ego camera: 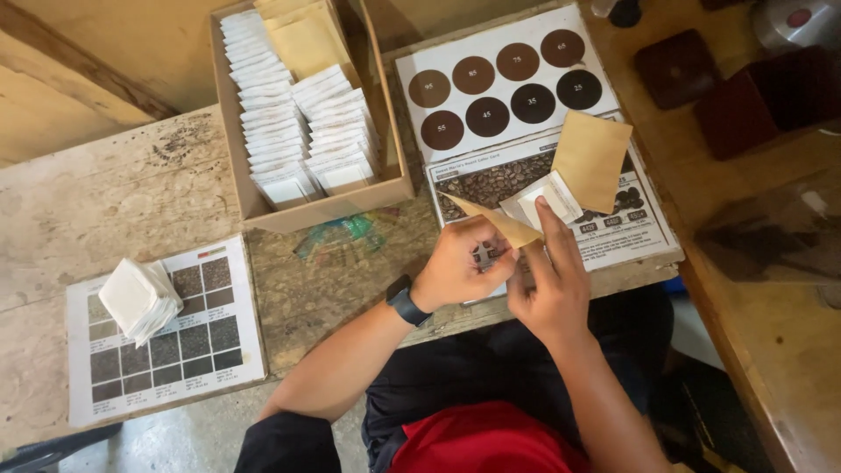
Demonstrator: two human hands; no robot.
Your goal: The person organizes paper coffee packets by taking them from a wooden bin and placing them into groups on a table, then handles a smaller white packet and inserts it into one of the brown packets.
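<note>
brown paper envelope (501,225) is pinched in the left hand (460,263) over the near edge of the wooden table (105,193). the right hand (547,285) grasps a white sachet (547,200) at its mouth. a cardboard box (236,158) of sachets stands at the far edge.

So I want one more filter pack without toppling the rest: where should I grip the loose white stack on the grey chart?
Take the stack by its top corner, coming from above on the right side. The packs lean fanned and tilted on the chart, so the uppermost one's edge sticks out free; pinching there probably lifts one alone.
</note>
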